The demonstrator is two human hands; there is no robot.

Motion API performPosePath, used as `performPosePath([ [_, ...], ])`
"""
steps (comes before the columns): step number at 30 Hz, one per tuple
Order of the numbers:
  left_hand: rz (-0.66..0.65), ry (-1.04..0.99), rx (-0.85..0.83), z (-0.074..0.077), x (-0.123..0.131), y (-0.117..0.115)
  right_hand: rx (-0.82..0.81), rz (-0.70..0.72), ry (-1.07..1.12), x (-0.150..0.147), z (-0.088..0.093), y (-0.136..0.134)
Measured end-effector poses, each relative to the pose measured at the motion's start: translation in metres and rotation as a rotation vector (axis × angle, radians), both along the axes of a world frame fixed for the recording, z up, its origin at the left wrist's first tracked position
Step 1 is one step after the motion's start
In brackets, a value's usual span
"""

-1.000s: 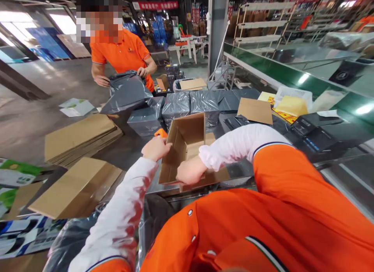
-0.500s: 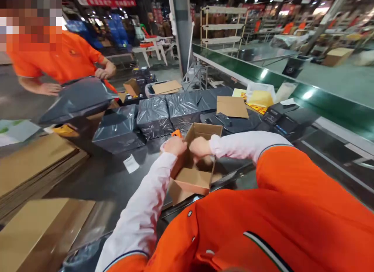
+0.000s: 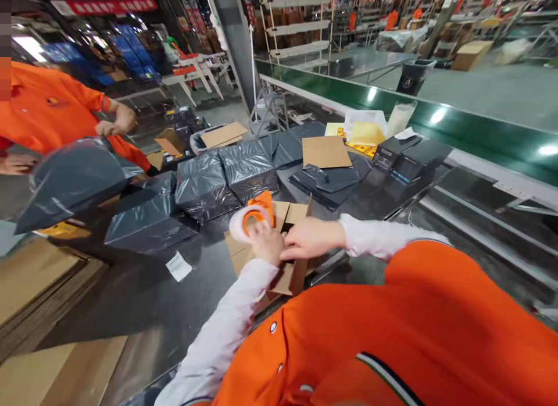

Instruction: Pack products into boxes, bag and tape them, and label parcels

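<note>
A small cardboard box point(image 3: 239, 255) stands in front of me on the dark table, its flaps partly folded over the top and a dark gap between them. My left hand point(image 3: 267, 243) is closed around an orange tape dispenser point(image 3: 261, 205) with a wide roll of white tape point(image 3: 238, 224), held above the box. My right hand point(image 3: 311, 238) lies over the box's right side, its fingers stretched left across the flaps and meeting my left fingertips. Whether a tape end lies between the hands is hidden.
Several black-wrapped parcels point(image 3: 204, 185) line the table beyond the box. Flat black bags point(image 3: 335, 188) lie under a cardboard sheet point(image 3: 325, 152). Two black printers point(image 3: 407, 159) stand right. Stacked cardboard point(image 3: 39, 278) lies left. A co-worker point(image 3: 56, 109) handles a black bag point(image 3: 78, 179).
The box's flaps have been folded inward over its opening. My left hand has raised the tape dispenser above the box; my right hand has come out of the box onto its top.
</note>
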State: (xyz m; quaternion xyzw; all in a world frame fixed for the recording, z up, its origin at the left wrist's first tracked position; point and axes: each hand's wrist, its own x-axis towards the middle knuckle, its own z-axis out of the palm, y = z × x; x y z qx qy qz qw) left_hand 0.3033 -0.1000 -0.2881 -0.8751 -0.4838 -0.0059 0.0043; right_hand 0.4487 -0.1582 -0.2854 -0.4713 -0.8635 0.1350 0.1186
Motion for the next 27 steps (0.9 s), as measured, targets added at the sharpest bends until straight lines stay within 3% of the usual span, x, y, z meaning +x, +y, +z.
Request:
performPosePath([
  [3,-0.054,0.104,-0.108,0.005,-0.048,0.036,0.269,0.22,-0.028,-0.008,-0.014,-0.026],
  [6,-0.189,-0.005,-0.278,-0.003,-0.117,0.054,0.336,0.193,-0.096,-0.029,-0.039,-0.023],
  [8,-0.258,-0.195,-0.289,-0.019,-0.159,0.043,0.305,0.141,-0.107,-0.042,-0.054,-0.015],
  [11,-0.158,-0.389,-0.201,-0.048,-0.196,0.004,0.301,0.102,-0.098,-0.052,-0.067,-0.013],
  [15,0.0,-0.439,-0.076,-0.07,-0.193,-0.034,0.359,0.128,-0.081,-0.053,-0.072,-0.021],
  [19,-0.015,-0.305,-0.047,-0.067,-0.179,-0.042,0.414,0.201,-0.047,-0.052,-0.078,-0.024],
  [27,0.084,-0.057,0.033,-0.073,-0.163,-0.069,0.449,0.17,-0.044,-0.055,-0.081,-0.027],
])
